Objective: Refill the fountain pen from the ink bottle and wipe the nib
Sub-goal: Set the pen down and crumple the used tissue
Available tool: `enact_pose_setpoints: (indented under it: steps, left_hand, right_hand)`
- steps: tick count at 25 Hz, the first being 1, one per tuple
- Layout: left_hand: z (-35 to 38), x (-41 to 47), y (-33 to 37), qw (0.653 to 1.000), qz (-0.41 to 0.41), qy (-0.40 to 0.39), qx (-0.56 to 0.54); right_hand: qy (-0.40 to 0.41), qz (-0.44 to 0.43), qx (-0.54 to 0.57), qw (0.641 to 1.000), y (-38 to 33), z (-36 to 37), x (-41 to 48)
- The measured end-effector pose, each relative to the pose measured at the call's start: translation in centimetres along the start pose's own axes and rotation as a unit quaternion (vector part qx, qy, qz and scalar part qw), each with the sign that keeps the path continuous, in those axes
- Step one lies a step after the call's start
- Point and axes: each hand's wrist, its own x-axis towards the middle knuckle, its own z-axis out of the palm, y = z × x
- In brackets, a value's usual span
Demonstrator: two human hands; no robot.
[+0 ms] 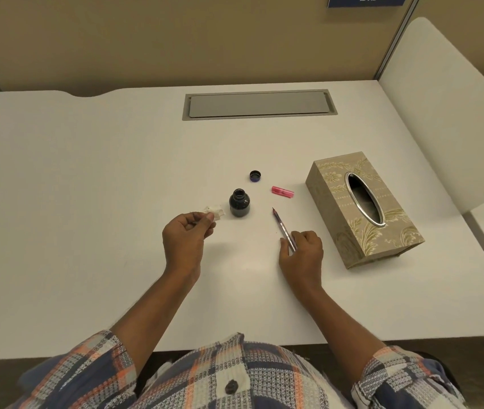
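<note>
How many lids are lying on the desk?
2. The dark bottle cap lies behind the ink bottle, and the pink pen cap lies to its right, near the tissue box. None looks hidden.

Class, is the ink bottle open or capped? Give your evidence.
Open: the ink bottle stands with a bare mouth; its cap lies apart on the desk.

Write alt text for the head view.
A right hand holds an uncapped fountain pen; the left hand pinches a small whitish object beside an open ink bottle. Bottle cap, pink pen cap and tissue box sit on the white desk.
</note>
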Motion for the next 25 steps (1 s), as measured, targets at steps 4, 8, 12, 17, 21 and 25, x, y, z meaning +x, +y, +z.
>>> enact_pose_setpoints:
  steps: [4, 8, 12, 17, 21, 25]
  left_hand:
    - [0.2, -0.4, -0.4, 1.000, -0.010, -0.006, -0.015]
    - [0.5, -0.5, -0.1, 0.999, -0.005, -0.018, -0.033]
    - [0.6, -1.2, -0.2, 0.999, -0.007, -0.015, -0.043]
    - [-0.3, -2.1, -0.5, 0.995, -0.034, -0.033, -0.087]
    - [-1.6, -2.4, -0.7, 0.992, -0.041, 0.031, -0.113]
    - [-3.1, -2.5, -1.1, 0.987, -0.045, 0.107, -0.110]
  right_hand:
    - [0.018, 0.004, 0.015, 1.000, 0.3, -0.2, -0.2]
    - [0.082, -0.012, 0.054, 0.995, -2.8, -1.7, 0.7]
    - [-0.048, 0.001, 0.216, 0.975, -9.1, -3.8, 0.6]
    - [-0.238, 0.082, 0.333, 0.909, -12.6, -3.6, -0.2]
    - [-0.273, 0.147, 0.399, 0.863, -13.7, -2.4, -0.7]
    - [-0.290, 0.146, 0.376, 0.868, -15.6, -0.6, -1.4]
